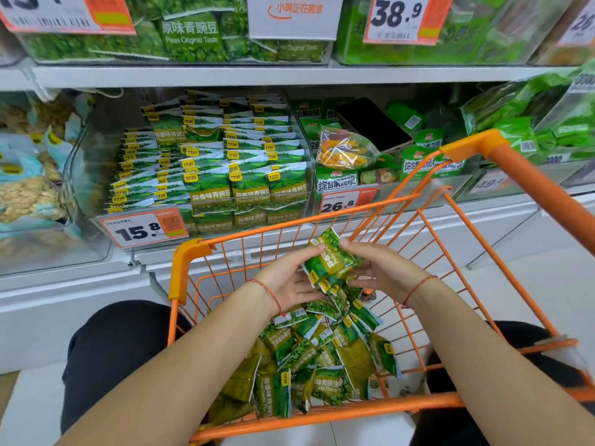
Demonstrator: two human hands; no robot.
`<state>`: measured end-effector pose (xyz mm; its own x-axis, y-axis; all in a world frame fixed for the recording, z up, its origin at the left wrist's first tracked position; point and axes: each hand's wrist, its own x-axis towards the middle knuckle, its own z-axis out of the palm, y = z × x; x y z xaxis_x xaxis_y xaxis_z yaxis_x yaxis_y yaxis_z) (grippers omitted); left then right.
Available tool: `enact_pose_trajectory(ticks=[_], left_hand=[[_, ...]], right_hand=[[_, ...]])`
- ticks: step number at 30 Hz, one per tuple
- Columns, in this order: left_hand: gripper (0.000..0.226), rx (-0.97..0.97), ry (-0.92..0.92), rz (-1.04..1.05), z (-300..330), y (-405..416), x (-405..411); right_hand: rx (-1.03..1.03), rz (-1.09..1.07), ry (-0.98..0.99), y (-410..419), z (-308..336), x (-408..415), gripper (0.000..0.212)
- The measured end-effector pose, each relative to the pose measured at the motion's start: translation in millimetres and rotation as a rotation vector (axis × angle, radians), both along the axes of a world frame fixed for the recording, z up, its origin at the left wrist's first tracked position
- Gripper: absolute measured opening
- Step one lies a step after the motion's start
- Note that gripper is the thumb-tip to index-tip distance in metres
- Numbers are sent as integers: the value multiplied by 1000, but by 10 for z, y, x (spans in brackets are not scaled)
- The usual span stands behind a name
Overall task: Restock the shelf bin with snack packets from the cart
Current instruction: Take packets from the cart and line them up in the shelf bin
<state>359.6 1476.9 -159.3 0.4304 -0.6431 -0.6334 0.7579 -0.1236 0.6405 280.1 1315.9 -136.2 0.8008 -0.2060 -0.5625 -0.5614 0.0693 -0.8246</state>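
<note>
- Garlic-flavour green pea packets (pixel 333 262): a small stack was held above the orange wire cart (pixel 190 262), between both hands, top packet facing up and turned askew to the ones under it.
- Left hand (pixel 289 281): cupped under and against the stack's left edge, fingers (pixel 314 251) curled round it.
- Right hand (pixel 380 268): closed on the stack's right edge, fingers (pixel 349 244) on top of the upper packet, thumb side beneath; whether every packet was gripped could not be told.
- Loose packets in the cart (pixel 322 358): a jumbled heap lay on the cart floor, faces and backs mixed, directly below the hands.
- Shelf bin (pixel 80 162): clear plastic, on the lower shelf just beyond the cart's far rim, price tag 15.8 (pixel 141 230) on its front lip. Rows of the same packets stood upright, faces forward; the left part, behind the shorter rows, looked less full.
- Neighbouring bin (pixel 347 201): mixed vegetable-crisp packs, tagged 26.8, to the right; not the target.
- Handling note (judgement): the stack would sit best if squared first, edges aligned, all printed faces one way and logos uppermost, to match the standing rows.
- Handling note (judgement): a firm pinch across both ends should stop the slippery middle packets sliding out on the lift over the cart rim.
- Placement note (judgement): lower the stack upright into the emptier left rows, pressed against existing stock, clear of the price tag.
</note>
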Motion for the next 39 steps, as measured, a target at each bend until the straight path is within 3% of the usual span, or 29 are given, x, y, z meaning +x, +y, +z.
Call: enact_pose_trajectory(ticks=[2,6,9,11,14,18,20,21,24,26,28,31,34,36,37,39], left_hand=[[32,18,-19,9,-7,-5,18],[45,47,-39,8,4,-6,6],[42,0,-34,46,19,-12,-31],[35,-31,-25,85,1,-15,-51],[47,19,-3,61,-27,-27,-104],[33,11,40,89,-49,-27,-130],[26,12,38,82,-50,-31,-126],[24,29,28,71,-38,-25,-122],[26,86,4,77,-25,-32,-121],[39,123,-64,84,57,-57,-150],[58,122,-125,84,109,-79,-147],[53,74,-173,103,265,-48,-136],[82,22,-244,164,418,42,-123],[77,-39,-281,217,539,195,-64],[75,-71,-270,250,617,281,-32],[105,-104,-304,281,766,487,13]], right_hand=[[-35,47,29,-13,32,-19,61],[-34,165,112,6,5,-35,95],[6,145,127,23,-21,-17,100],[37,88,119,23,-48,-2,93],[17,75,102,31,-103,5,84],[-71,188,153,85,-82,-16,36],[-62,206,148,105,-68,-15,27],[-53,203,138,119,-67,-18,31],[-9,181,102,162,-53,-19,76],[20,160,73,165,-38,-16,89],[55,126,20,154,56,-38,84],[102,139,-46,128,269,-54,69],[-14,221,-48,188,471,-2,49],[-117,261,-110,361,603,114,31],[-170,273,-154,454,661,169,28],[-238,304,-229,634,765,284,43]])
